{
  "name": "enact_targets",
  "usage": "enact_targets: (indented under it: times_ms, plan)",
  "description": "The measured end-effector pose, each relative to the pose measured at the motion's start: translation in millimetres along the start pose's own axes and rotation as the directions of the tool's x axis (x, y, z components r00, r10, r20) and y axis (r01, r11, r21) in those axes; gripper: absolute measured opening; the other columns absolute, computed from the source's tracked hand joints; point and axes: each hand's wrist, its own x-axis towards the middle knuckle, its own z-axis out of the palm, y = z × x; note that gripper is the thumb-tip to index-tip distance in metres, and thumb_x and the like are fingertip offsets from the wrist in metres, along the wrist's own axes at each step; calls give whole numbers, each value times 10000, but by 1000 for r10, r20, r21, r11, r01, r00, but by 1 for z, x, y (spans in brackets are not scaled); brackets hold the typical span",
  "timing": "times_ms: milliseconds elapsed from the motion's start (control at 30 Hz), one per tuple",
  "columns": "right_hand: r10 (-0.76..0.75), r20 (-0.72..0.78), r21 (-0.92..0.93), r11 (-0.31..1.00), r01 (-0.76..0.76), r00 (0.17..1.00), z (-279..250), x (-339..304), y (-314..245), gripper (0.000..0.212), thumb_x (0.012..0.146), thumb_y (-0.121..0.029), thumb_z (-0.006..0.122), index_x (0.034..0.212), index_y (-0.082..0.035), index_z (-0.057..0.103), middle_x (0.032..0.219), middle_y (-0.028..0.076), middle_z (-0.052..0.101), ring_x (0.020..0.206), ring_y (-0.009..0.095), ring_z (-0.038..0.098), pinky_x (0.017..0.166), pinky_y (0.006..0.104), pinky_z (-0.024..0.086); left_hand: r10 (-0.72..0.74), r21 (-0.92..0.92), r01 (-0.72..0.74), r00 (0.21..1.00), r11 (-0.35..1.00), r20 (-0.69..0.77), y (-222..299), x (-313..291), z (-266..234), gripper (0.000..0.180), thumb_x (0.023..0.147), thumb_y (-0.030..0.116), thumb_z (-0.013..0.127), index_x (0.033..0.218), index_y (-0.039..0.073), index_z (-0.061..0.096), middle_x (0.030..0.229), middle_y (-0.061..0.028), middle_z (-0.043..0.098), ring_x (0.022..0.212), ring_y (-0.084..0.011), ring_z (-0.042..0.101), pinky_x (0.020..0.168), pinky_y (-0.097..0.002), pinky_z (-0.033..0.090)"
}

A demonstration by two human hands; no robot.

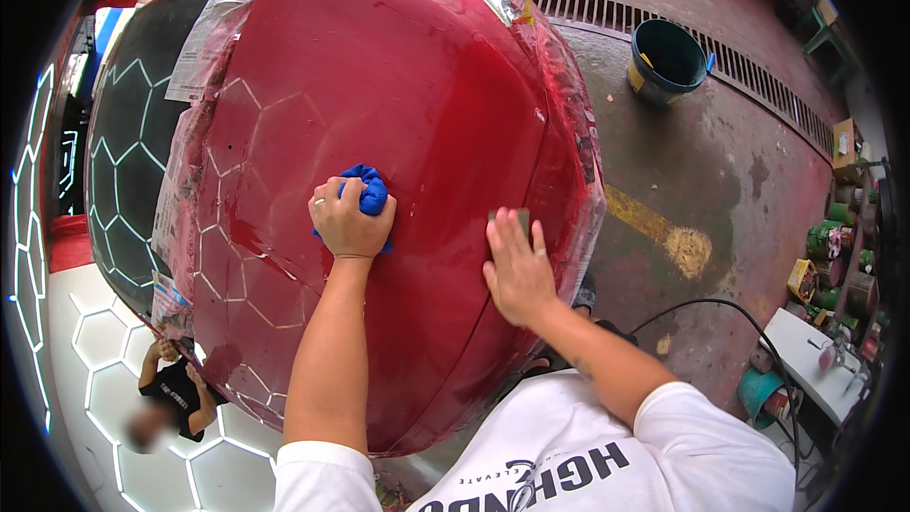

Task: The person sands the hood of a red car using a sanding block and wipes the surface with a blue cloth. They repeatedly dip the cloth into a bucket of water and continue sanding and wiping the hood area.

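Observation:
A glossy red car hood (445, 104) fills the middle of the view, with wet-looking streaks on its surface. My left hand (353, 220) is closed round a bunched blue cloth (375, 195) and rests on the hood's middle. To its right, near the hood's front edge, my right hand (519, 270) lies with fingers extended on the paint. A small olive-green piece (522, 218) shows at its fingertips, pressed against the hood; most of it is hidden under the fingers.
Masking film (180, 199) lines the windshield side. A dark bucket (666, 62) stands by a floor grate (758, 81). Cans (829, 242) and a white bench (815, 360) are at the right. Another person (180, 398) is at the car's lower left side. A black hose (720, 303) crosses the floor.

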Motion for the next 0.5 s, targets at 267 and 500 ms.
enact_targets:
  times_ms: [267,500]
  plan:
    - [187,-130,62,982,-180,974,-6,60,34,743,1122,-298,584,1726,52,329,1839,294,241,1726,439,210,1387,642,157,28,20,-28,999,999,-16,2,0,0,323,723,299,887,965,128,757,1032,-68,718,1015,-322,683,929,-492,525]
    - [134,-330,-58,985,-162,934,-9,117,84,695,1150,-314,564,1655,128,383,1746,382,363,1666,509,317,1370,616,249,-1,9,1,1000,1000,1,5,4,2,308,724,303,890,944,134,756,1039,-52,723,1023,-325,687,931,-487,525]
